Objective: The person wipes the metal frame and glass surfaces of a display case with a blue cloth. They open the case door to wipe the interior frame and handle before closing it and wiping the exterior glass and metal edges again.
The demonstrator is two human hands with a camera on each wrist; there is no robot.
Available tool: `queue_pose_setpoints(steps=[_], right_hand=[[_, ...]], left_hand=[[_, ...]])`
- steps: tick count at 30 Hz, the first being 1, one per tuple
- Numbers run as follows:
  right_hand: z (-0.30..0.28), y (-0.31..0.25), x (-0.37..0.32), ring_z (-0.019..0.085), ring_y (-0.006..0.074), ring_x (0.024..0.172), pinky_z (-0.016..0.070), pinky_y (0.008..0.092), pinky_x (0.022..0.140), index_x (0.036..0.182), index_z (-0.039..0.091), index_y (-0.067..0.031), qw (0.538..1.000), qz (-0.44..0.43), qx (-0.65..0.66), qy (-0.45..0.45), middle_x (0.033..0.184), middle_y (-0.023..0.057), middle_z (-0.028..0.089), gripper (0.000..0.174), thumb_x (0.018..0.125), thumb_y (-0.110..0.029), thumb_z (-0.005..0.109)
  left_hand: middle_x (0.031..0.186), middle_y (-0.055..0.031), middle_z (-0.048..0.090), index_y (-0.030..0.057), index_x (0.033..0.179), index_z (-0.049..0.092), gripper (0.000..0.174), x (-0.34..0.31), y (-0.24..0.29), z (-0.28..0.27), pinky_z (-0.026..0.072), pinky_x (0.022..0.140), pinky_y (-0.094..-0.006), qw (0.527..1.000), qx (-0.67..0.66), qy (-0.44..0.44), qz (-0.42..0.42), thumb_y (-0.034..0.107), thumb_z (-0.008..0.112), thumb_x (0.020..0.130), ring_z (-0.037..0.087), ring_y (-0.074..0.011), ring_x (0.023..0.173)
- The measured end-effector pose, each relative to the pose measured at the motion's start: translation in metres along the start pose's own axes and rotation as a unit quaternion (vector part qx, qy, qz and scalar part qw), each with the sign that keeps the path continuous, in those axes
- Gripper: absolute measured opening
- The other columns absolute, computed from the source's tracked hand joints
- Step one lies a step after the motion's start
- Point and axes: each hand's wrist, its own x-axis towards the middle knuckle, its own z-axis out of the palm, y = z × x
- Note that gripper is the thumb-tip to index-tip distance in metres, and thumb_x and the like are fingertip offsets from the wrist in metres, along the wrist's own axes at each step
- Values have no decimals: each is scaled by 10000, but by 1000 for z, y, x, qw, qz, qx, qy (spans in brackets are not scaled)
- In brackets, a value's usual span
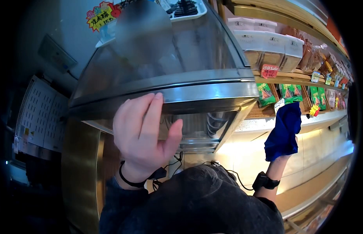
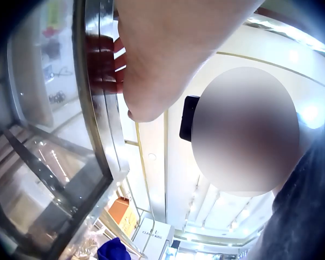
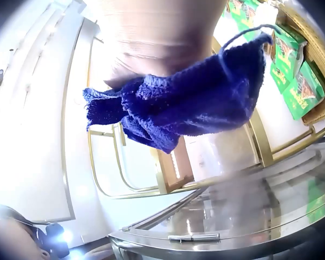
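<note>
My left hand (image 1: 144, 130) rests its fingertips on the steel front edge (image 1: 208, 92) of a glass-topped display case (image 1: 189, 58), the thumb held apart. From the left wrist view, the same hand (image 2: 162, 59) lies against the metal frame, its red reflection showing beside it. Out to the right, my right hand holds a dark blue cloth (image 1: 284, 130) that covers most of its fingers. In the right wrist view the cloth (image 3: 189, 100) is bunched below the hand (image 3: 157, 38), with a loose strand hanging off one corner.
Right of the case, shelves hold white-lidded boxes (image 1: 273, 45), green packets (image 1: 290, 93) and a red sale tag (image 1: 269, 71). A white tray (image 1: 195, 11) and a yellow price sign (image 1: 101, 17) stand on the case. Black cables (image 1: 232, 173) hang near the body. A vented metal panel (image 1: 43, 117) is at left.
</note>
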Motion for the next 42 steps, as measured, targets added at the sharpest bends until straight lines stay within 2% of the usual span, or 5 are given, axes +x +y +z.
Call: queue_pose_setpoints(steps=[14, 18, 22, 26, 42], right_hand=[[40, 74, 22, 491, 313, 1290, 377, 412, 1106, 1434, 363, 42, 973, 176, 104, -103, 1452, 190, 436, 572, 939, -212, 497], [77, 76, 20, 580, 203, 992, 441, 293, 904, 1187, 598, 93, 965, 23, -215, -147, 1167, 133, 592, 381, 894, -127, 495], [167, 55, 28, 576, 198, 946, 468, 282, 801, 1160, 663, -11, 801, -343, -348, -345, 1156, 136, 590, 354, 822, 34, 568], [220, 61, 22, 587, 247, 820, 495, 326, 708, 1133, 679, -38, 718, -442, -377, -384, 1168, 131, 617, 419, 721, 33, 650], [186, 94, -14, 596, 331, 1014, 447, 393, 941, 1163, 638, 47, 753, -385, -453, -280, 1230, 203, 636, 430, 740, 89, 575]], left_hand=[[1070, -178, 628, -80, 1090, 646, 416, 54, 90, 42, 471, 844, -359, 994, 3, -75, 82, 201, 671, 785, 575, -302, 953], [1086, -183, 627, -83, 1103, 646, 431, 58, 96, 44, 463, 862, -366, 992, -5, -89, 85, 191, 646, 771, 581, -305, 964], [1031, -150, 650, -62, 1099, 656, 433, 56, 97, 49, 466, 798, -368, 994, 8, -53, 90, 192, 691, 750, 598, -298, 884], [1043, -151, 651, -51, 1097, 662, 419, 57, 94, 45, 470, 803, -371, 995, -1, -64, 79, 180, 686, 748, 603, -299, 895], [1039, -170, 662, -51, 1087, 663, 381, 30, 43, 15, 500, 823, -364, 998, -41, -23, 36, 49, 653, 720, 628, -308, 910]])
